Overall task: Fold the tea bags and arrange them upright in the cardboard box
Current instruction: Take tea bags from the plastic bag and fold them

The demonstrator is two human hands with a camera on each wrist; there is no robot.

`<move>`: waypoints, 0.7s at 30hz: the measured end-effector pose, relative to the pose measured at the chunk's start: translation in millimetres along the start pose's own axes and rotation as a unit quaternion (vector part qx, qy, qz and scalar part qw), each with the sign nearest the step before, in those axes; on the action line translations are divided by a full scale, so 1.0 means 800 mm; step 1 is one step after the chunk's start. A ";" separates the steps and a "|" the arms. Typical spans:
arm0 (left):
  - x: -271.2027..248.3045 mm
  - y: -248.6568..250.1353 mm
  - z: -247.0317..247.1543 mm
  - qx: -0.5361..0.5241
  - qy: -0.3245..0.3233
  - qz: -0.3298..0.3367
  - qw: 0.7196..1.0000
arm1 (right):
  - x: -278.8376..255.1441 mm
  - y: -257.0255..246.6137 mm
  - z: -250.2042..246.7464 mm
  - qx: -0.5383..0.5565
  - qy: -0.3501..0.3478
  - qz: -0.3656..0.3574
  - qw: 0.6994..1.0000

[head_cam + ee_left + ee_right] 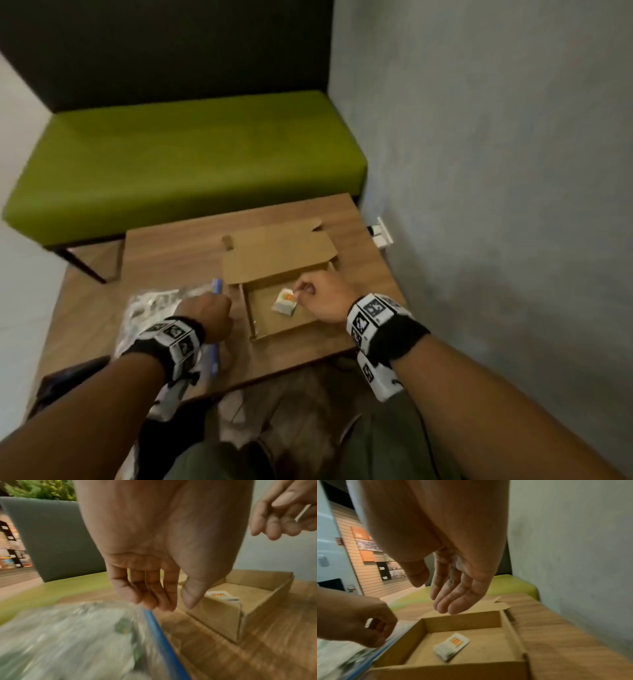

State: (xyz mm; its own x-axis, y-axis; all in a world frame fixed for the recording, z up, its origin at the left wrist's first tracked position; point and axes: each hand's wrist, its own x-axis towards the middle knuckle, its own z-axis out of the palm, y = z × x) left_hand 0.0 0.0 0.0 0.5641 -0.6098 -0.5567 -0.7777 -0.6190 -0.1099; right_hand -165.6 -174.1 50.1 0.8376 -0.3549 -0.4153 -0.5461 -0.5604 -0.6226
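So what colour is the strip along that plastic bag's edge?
Blue: the strip on the plastic bag shows best in the left wrist view.

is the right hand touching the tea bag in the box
Apart. The right wrist view shows the right hand open above the cardboard box, with bare box floor between its fingertips and the tea bag.

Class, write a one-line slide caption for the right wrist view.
Open right hand hovers over the cardboard box holding one folded tea bag.
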 end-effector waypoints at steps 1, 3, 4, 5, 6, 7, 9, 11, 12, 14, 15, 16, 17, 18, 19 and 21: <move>-0.005 -0.006 0.011 -0.007 0.022 -0.015 1.000 | 0.008 -0.008 0.018 -0.004 -0.005 -0.018 1.000; -0.008 -0.015 0.030 -0.056 0.101 -0.072 0.991 | 0.017 -0.027 0.039 -0.025 -0.013 -0.037 0.999; -0.014 -0.021 0.039 -0.075 0.144 -0.110 0.981 | 0.022 -0.037 0.054 -0.029 -0.024 -0.042 0.998; -0.018 -0.027 0.053 -0.100 0.168 -0.145 0.970 | 0.028 -0.046 0.070 -0.032 -0.030 -0.053 0.998; -0.020 -0.035 0.068 -0.114 0.179 -0.176 0.961 | 0.032 -0.055 0.086 -0.039 -0.035 -0.058 0.997; -0.023 -0.042 0.081 -0.124 0.178 -0.203 0.955 | 0.038 -0.062 0.101 -0.039 -0.043 -0.060 0.997; -0.029 -0.054 0.096 -0.130 0.172 -0.253 0.943 | 0.045 -0.074 0.129 -0.035 -0.060 -0.065 0.995; -0.032 -0.066 0.107 -0.171 0.151 -0.293 0.928 | 0.048 -0.084 0.153 -0.034 -0.080 -0.069 0.994; -0.031 -0.072 0.112 -0.213 0.144 -0.302 0.918 | 0.052 -0.087 0.164 -0.043 -0.095 -0.068 0.992; -0.030 -0.084 0.115 -0.288 0.132 -0.293 0.902 | 0.057 -0.094 0.185 -0.077 -0.117 -0.058 0.988; -0.028 -0.089 0.115 -0.305 0.127 -0.285 0.900 | 0.062 -0.097 0.195 -0.086 -0.121 -0.047 0.988; -0.028 -0.094 0.115 -0.314 0.129 -0.276 0.899 | 0.067 -0.099 0.203 -0.086 -0.119 -0.035 0.988; -0.029 -0.099 0.114 -0.326 0.129 -0.269 0.897 | 0.071 -0.102 0.210 -0.080 -0.115 -0.020 0.990; -0.029 -0.105 0.112 -0.337 0.129 -0.259 0.896 | 0.073 -0.106 0.215 -0.068 -0.110 -0.009 0.992; -0.030 -0.110 0.111 -0.351 0.124 -0.250 0.894 | 0.074 -0.110 0.218 -0.046 -0.109 -0.002 0.993; -0.034 -0.122 0.108 -0.386 0.110 -0.227 0.888 | 0.077 -0.116 0.223 0.031 -0.109 -0.004 0.994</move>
State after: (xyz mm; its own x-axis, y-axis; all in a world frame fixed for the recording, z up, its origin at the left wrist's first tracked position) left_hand 36.4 119.6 -45.7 0.8767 -0.2408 -0.4164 -0.0831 -0.9285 0.3619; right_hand -65.4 -10.7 -35.8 0.8229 -0.1757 -0.5404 -0.5449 -0.5137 -0.6627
